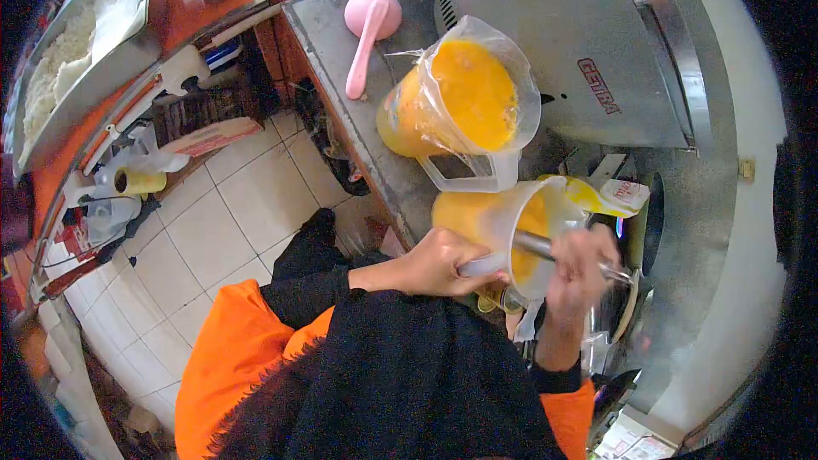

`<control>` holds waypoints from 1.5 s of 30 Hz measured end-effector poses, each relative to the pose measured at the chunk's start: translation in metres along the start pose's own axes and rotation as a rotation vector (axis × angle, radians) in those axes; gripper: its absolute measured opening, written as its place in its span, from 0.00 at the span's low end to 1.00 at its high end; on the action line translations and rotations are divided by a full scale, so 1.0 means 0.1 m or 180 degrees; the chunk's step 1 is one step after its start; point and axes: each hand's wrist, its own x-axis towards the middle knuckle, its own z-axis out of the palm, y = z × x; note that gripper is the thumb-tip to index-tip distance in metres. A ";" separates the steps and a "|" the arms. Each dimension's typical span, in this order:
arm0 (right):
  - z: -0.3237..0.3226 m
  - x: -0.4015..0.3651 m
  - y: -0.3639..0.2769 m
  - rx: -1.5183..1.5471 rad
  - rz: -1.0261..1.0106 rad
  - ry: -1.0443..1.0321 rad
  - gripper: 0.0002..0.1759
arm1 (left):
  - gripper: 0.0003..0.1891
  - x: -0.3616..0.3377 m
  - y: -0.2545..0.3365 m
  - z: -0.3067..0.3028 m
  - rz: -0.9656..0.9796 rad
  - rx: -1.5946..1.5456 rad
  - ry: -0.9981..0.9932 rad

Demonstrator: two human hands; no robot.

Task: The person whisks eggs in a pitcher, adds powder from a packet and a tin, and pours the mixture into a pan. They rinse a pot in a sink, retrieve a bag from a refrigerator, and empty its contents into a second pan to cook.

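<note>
My left hand [447,262] is wrapped around the handle of a translucent plastic pitcher [481,213] that holds orange-yellow liquid. The pitcher is tilted. In my right hand [579,266], smeared by motion, is a metal-handled utensil [534,244] reaching into the pitcher's mouth; its far end is hidden. A larger pitcher [400,119], lined with clear plastic film and filled with foamy orange-yellow liquid, stands just beyond. Its handle points back toward the smaller pitcher.
A pink scoop [372,21] lies on the metal counter [319,17]. Right of the pitchers are a yellow bottle [596,198] and a large metal appliance [528,0]. A tray of white food [64,68] stands at left, above the tiled floor [247,192].
</note>
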 end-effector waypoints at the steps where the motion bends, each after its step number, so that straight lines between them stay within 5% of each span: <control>1: -0.09 0.01 -0.09 0.0152 -0.0031 -0.0111 0.12 | 0.07 0.01 -0.01 0.01 -0.0040 0.0006 0.0004; 5: -0.40 -0.04 -0.60 0.1105 -0.0249 -0.0512 0.10 | 0.08 0.03 0.04 -0.02 0.0035 0.0191 -0.0025; 8: -0.13 0.00 -0.09 0.0317 -0.0159 -0.0230 0.09 | 0.09 0.00 0.02 0.00 -0.0071 0.0064 -0.0062; 12: -0.36 -0.10 -0.48 0.0977 -0.0151 -0.0343 0.07 | 0.10 0.02 0.00 0.01 0.0023 0.0122 -0.0030; 15: -0.14 -0.07 -0.11 0.0463 -0.0192 -0.0306 0.06 | 0.10 0.04 0.00 0.00 0.0155 0.0204 0.0022; 20: -0.56 -0.16 -0.64 0.1955 -0.0247 -0.0805 0.04 | 0.11 0.00 -0.01 0.05 0.0112 0.0098 0.0035; 24: -0.19 -0.11 -0.13 0.0939 -0.0038 -0.0413 0.03 | 0.10 0.02 0.03 0.05 0.0057 -0.0077 0.0099; 26: -0.73 -0.28 -0.43 0.3637 0.0404 -0.1114 0.02 | 0.10 0.00 0.02 0.07 -0.0034 0.0015 0.0019; 28: -0.68 -0.28 -0.53 0.4408 0.0286 -0.0863 0.07 | 0.11 0.00 -0.02 0.03 -0.0092 0.0309 -0.0156; 31: -0.08 -0.12 -0.09 0.0948 0.0062 -0.0499 0.10 | 0.12 0.01 -0.01 0.07 -0.0007 0.0161 0.0099; 36: -0.54 -0.20 -0.60 0.1778 -0.0239 -0.0931 0.07 | 0.13 -0.02 -0.08 0.09 0.0065 0.0202 0.0049; 39: -0.17 -0.14 -0.08 0.0468 -0.0115 -0.0397 0.05 | 0.13 0.00 -0.02 0.06 0.0033 0.0223 0.0070; 41: -0.49 -0.11 -0.33 0.0868 -0.0256 -0.0912 0.04 | 0.13 0.01 -0.04 0.06 -0.0010 0.0273 0.0006; 42: -0.94 -0.04 -0.46 0.0886 -0.0608 -0.1978 0.03 | 0.13 -0.03 -0.05 0.07 -0.0065 0.0297 -0.0091; 44: -0.64 -0.23 -0.63 0.1753 -0.0450 -0.1069 0.05 | 0.14 -0.02 -0.07 0.10 -0.0020 0.0273 -0.0012; 45: -0.44 -0.18 -0.43 0.1286 -0.0358 -0.0737 0.06 | 0.14 0.01 -0.07 0.12 0.0074 0.0224 0.0152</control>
